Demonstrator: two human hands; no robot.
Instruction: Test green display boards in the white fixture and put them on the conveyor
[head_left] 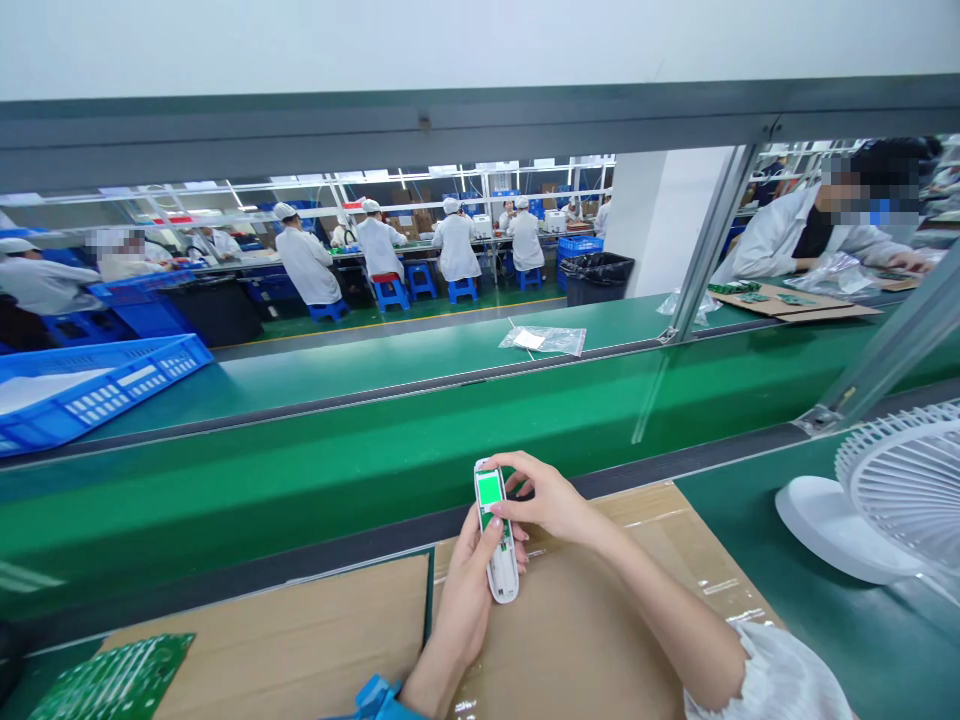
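Note:
A long white plastic housing (505, 580) with a green circuit board and a bright green rectangle inside is held upright, tilted slightly, above the cardboard. My left hand (469, 575) wraps round its lower half, with the thumb on the board. My right hand (544, 498) is at its upper part, the index finger on the top edge and the thumb on the board below the green rectangle. Brown cardboard (592, 630) lies under both hands.
Green circuit boards (116, 680) lie on cardboard at the lower left. A white fan (900, 490) stands right. Beyond the green belt are a blue crate (135, 385), a plastic bag (551, 340) and a person (787, 230) at boards.

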